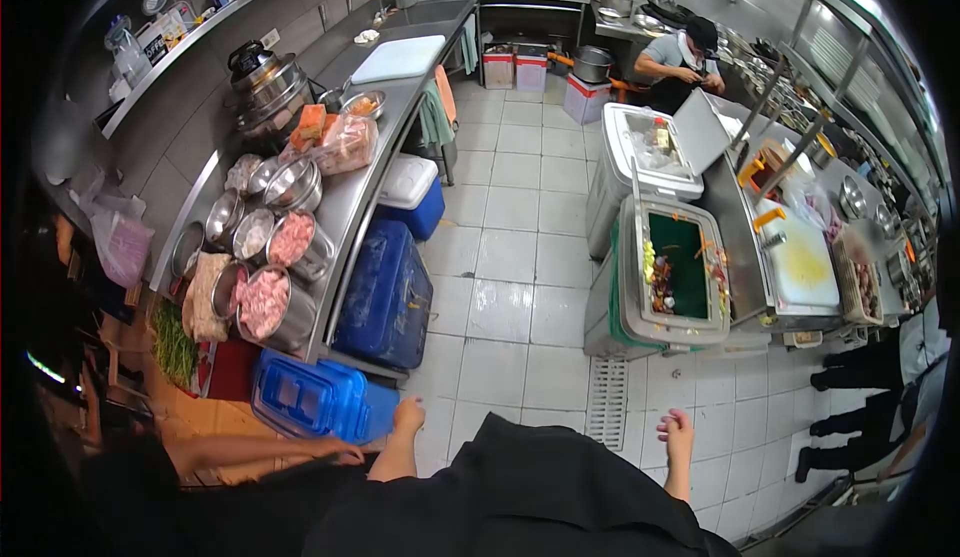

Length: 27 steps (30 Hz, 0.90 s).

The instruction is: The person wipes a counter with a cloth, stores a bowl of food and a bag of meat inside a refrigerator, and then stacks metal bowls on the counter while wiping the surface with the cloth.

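My left hand [408, 415] hangs low in front of me, beside a blue plastic bin [310, 397]. Its back is toward me and its fingers are mostly hidden. On the other side, my right hand [677, 427] is held over the tiled floor, fingers loosely curled and apart, with nothing in it. A floor drain grate [607, 407] lies to its left. Further ahead stands a trash bin [715, 257] with a green liner and food scraps inside. Another person's arm [270, 449] reaches in from the left, close to my left forearm.
A steel counter [335, 227] at left carries metal pots of raw meat [265, 302], bowls and a white cutting board [398, 58]. Blue coolers [385, 292] sit beneath. A person in a black cap [680, 57] works at the back right; others stand at far right.
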Each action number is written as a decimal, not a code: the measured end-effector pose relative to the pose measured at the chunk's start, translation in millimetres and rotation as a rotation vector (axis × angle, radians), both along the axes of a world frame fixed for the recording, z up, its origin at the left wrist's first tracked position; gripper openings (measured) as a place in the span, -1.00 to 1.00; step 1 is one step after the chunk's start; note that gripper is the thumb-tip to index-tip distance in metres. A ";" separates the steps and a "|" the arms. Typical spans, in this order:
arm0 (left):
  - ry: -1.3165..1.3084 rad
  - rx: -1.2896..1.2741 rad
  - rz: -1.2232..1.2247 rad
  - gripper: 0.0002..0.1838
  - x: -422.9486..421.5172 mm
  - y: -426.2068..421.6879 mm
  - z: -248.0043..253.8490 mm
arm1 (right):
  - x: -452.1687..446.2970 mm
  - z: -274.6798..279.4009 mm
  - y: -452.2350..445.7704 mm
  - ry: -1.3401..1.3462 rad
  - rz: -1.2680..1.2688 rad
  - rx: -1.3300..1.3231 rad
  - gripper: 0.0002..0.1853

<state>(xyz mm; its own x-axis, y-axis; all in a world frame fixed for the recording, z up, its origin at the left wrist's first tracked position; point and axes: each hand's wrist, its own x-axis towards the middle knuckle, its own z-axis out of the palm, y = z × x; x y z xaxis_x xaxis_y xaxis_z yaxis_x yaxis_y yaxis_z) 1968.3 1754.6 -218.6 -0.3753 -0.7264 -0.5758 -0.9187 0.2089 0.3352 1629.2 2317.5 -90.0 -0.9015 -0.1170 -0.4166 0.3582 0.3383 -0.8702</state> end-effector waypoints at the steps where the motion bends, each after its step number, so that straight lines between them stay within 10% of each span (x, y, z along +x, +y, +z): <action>1: 0.003 -0.005 0.002 -0.40 -14.0 -16.0 -9.7 | -18.8 14.0 -9.1 0.070 -0.050 -0.008 -0.68; 6: -0.007 -0.122 -0.277 0.05 -90.6 -80.9 -11.5 | -129.5 69.3 -63.4 0.283 -0.185 -0.036 -0.72; 20: 0.015 0.513 0.590 -0.53 -197.8 -160.2 3.5 | -468.6 236.3 -427.8 0.543 0.454 -0.180 -0.77; 22: 0.073 0.470 0.521 -0.58 -233.4 -176.3 6.3 | -515.1 243.0 -484.1 0.547 0.613 -0.082 -0.77; 25: 0.325 0.496 -0.703 -0.56 -278.3 -231.4 -26.0 | -575.0 239.1 -559.7 0.719 0.774 0.108 -0.76; 26: 0.024 0.521 -0.014 -0.59 -296.7 -220.4 -35.4 | -597.4 223.1 -583.0 0.646 0.814 0.133 -0.75; 27: -0.008 0.536 0.044 -0.62 -320.0 -233.4 -42.8 | -622.6 204.9 -608.2 0.573 0.852 0.157 -0.74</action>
<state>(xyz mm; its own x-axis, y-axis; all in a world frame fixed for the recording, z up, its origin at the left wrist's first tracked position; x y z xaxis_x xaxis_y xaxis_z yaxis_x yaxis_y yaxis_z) 1648.3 1521.2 -261.4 -0.3446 -0.3446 -0.8732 -0.9259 -0.0287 0.3767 1006.6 1709.4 114.9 -0.6131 -0.7898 -0.0174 -0.5064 0.4098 -0.7587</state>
